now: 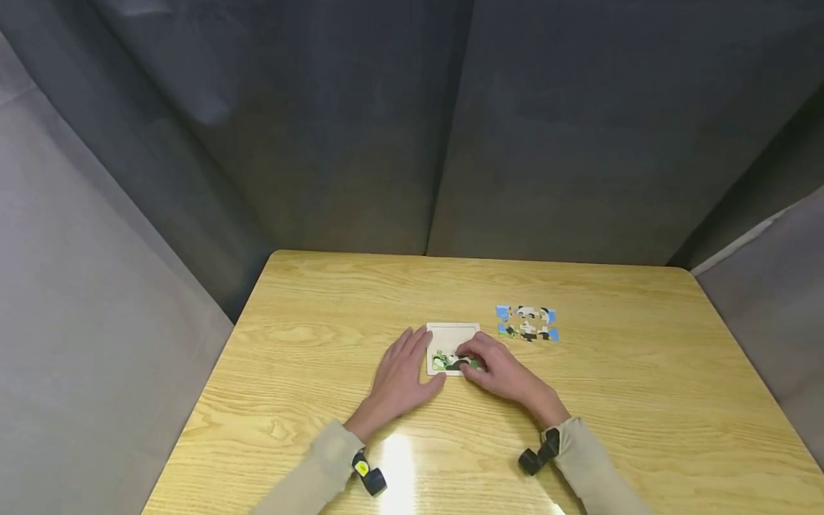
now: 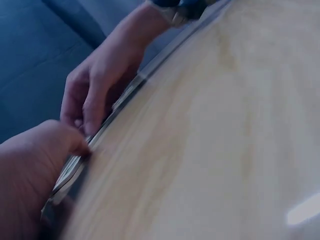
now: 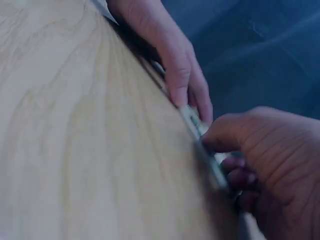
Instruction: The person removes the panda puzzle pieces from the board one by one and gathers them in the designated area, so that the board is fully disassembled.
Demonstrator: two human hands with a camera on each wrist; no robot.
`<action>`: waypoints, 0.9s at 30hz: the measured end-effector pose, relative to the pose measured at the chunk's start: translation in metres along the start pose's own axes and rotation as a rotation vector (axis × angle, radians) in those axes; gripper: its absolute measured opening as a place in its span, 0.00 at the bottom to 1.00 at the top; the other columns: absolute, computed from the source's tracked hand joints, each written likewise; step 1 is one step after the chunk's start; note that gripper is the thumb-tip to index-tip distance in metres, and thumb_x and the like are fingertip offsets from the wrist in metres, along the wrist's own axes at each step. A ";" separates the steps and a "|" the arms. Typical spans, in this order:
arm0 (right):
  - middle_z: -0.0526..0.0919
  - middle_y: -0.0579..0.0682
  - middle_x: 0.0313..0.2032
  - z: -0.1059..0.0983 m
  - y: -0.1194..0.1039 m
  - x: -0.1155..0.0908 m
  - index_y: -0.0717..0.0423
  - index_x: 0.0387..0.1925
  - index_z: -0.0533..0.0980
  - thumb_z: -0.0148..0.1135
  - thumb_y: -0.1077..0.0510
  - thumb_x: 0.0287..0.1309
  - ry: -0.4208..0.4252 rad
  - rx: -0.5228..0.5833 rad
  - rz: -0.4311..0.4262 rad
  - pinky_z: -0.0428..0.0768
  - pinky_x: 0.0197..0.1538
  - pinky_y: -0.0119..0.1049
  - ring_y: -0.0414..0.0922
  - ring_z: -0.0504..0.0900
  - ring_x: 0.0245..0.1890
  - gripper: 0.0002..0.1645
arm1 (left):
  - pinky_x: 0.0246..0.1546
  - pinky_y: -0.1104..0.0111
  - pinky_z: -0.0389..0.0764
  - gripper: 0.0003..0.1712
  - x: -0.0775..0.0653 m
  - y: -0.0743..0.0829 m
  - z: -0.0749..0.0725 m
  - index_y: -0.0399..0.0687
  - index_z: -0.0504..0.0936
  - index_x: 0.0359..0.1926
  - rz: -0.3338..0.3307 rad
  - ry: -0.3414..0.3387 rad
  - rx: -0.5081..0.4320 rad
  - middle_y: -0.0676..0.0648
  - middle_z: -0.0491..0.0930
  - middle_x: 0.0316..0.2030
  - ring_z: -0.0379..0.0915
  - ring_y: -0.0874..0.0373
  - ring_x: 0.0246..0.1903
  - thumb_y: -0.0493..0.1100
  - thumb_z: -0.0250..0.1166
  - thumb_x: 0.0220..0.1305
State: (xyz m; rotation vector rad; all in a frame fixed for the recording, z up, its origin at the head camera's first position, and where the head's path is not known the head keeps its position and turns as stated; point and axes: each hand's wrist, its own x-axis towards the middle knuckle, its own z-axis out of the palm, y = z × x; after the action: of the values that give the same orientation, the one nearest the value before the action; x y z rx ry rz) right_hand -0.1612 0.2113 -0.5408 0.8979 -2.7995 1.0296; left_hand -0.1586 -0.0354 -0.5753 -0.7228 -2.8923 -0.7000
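Note:
A small white puzzle tray lies on the table, with panda and green pieces along its near edge. Fingers straight, my left hand rests at the tray's left side, its thumb by the near left corner. Over the near right part of the tray, my right hand pinches a black-and-white puzzle piece between thumb and fingers. That hand partly hides the piece and the tray's right edge. In the right wrist view, the right hand bends its fingers at the tray rim.
Behind and right of the tray, several loose puzzle pieces with panda and blue parts lie in two loose rows. The wooden table ends at dark curtains at the back. Each wrist wears a small black camera.

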 end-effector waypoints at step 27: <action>0.73 0.42 0.31 0.017 -0.020 0.018 0.59 0.49 0.79 0.71 0.59 0.66 -0.061 -0.074 0.022 0.71 0.34 0.31 0.35 0.69 0.28 0.14 | 0.78 0.50 0.54 0.49 -0.001 -0.007 0.001 0.49 0.58 0.82 0.081 -0.005 0.123 0.50 0.56 0.81 0.48 0.48 0.81 0.72 0.50 0.72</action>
State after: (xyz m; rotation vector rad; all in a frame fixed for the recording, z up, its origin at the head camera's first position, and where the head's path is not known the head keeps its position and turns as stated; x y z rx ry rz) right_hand -0.1627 0.1799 -0.5387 0.9080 -2.8821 0.9095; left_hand -0.1605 -0.0409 -0.5794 -0.8212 -2.8614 -0.5069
